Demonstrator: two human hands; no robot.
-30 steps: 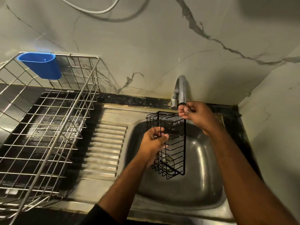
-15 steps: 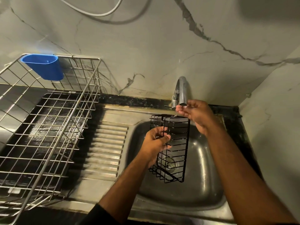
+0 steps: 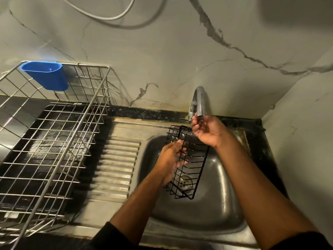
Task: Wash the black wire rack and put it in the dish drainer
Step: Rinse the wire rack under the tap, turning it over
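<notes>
My left hand (image 3: 171, 159) grips the left side of the black wire rack (image 3: 193, 165), fingers hooked through its wires. The rack hangs upright and a little tilted over the steel sink basin (image 3: 216, 204), its top end just below the tap. Directly under the chrome faucet spout (image 3: 200, 100), my right hand (image 3: 207, 131) is cupped with loosely curled fingers and covers the rack's top right corner. No wire shows between its fingers. The steel dish drainer (image 3: 77, 127) stands on the counter to the left, with nothing lying on its grid.
A blue plastic cup (image 3: 45, 76) hangs on the drainer's back rim. A ribbed drainboard (image 3: 115, 163) lies between drainer and basin. The drain strainer (image 3: 183, 183) shows through the rack. Marble walls close in behind and on the right. A white cable (image 3: 108, 17) loops above.
My right hand has left the rack's top corner and risen to the spout. The rack has tilted and sunk slightly in my left hand.
</notes>
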